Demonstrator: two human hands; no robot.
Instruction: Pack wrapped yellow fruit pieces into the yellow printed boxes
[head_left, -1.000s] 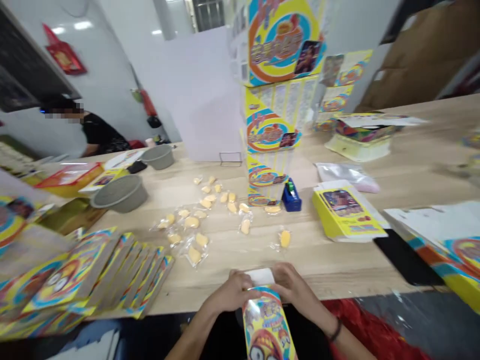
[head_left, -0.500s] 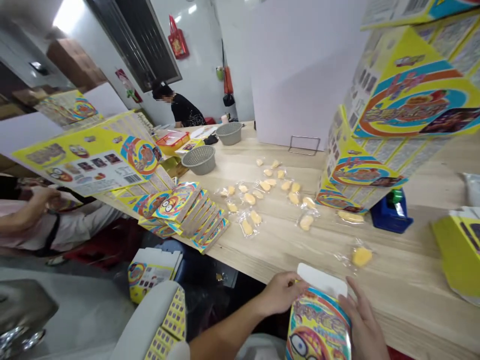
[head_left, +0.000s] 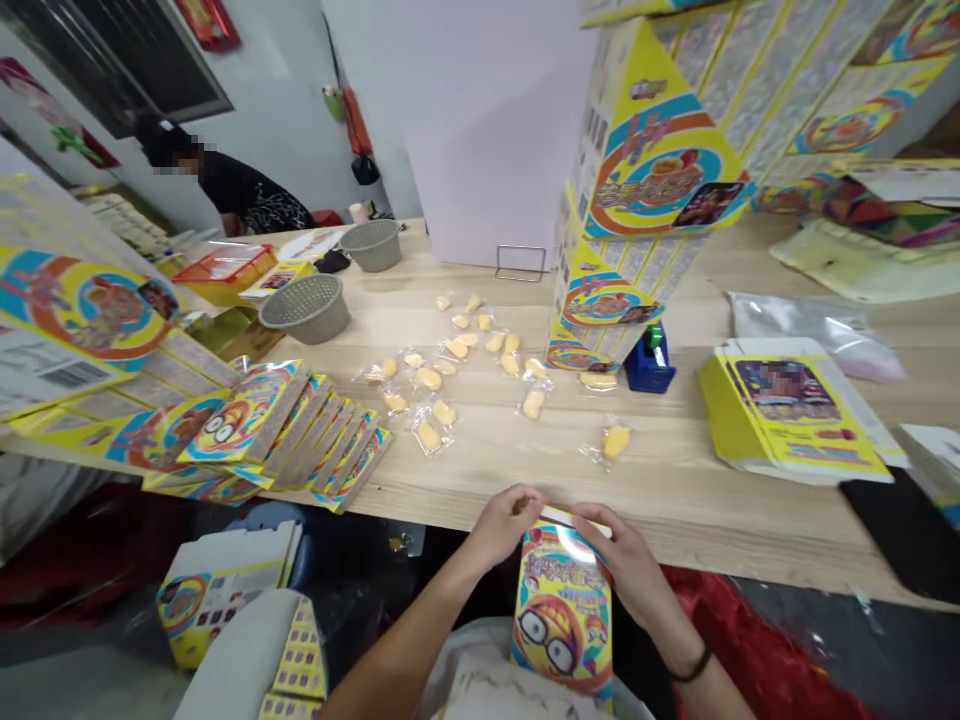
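Observation:
A colourful cardboard box (head_left: 564, 615) with a big-eyed cartoon figure stands at the table's front edge, close to my body. My left hand (head_left: 508, 525) pinches the top left corner of the box near its white flap. At the top right, my right hand (head_left: 624, 560) has its fingers bent over the flap and its palm along the side. The flap is folded down to a narrow white strip. Just beyond my hands lies a yellow piece in a clear wrapper (head_left: 616, 441). Several more wrapped yellow pieces (head_left: 429, 378) are scattered farther back.
Finished-looking boxes (head_left: 322, 435) lean in a row at left. A tall box stack (head_left: 637, 180) rises behind a blue tape dispenser (head_left: 651, 360). Flat cartons (head_left: 802, 410) lie at right, beside a black phone-like slab (head_left: 904, 535). Grey baskets (head_left: 307, 308) stand back left; a person (head_left: 225, 185) bends beyond.
My view has swung to the right, bringing the flat cartons into sight. The box's white flap, upright before, is now folded down, and my right fingers have closed over it.

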